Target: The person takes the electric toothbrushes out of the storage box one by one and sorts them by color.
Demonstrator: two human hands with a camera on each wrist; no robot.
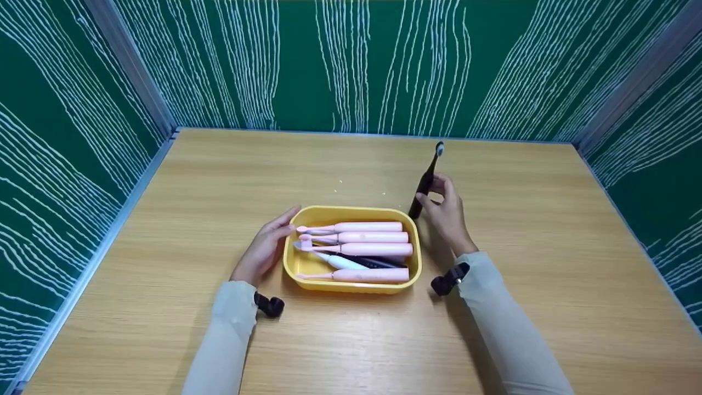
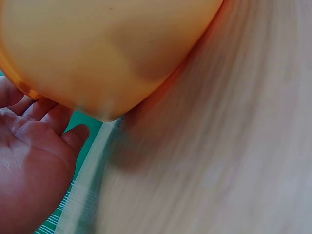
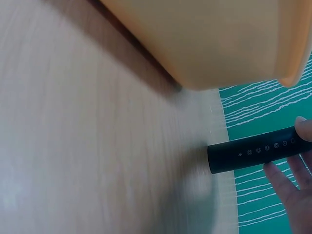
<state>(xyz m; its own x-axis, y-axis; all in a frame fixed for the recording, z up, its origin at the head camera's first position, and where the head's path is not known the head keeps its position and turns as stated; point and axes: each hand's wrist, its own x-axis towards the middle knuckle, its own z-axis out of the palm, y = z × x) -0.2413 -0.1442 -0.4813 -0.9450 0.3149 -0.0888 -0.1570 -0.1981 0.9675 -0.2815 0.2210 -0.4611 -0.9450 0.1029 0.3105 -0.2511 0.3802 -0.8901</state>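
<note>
In the head view, a yellow plastic basket holds several pink electric toothbrushes, a pale blue one and dark ones partly hidden beneath. My left hand grips the basket's left end, thumb at the rim and fingers along the outer wall. Off the basket's far right corner, my right hand pinches a black electric toothbrush by its handle, brush head up and slightly tilted. A row of small symbols shows on this handle in the right wrist view. Whether its base touches the table cannot be told.
The wooden table carries a few small pale specks behind the basket. Green panels with white wavy lines stand along the back and both sides, with grey posts at the corners.
</note>
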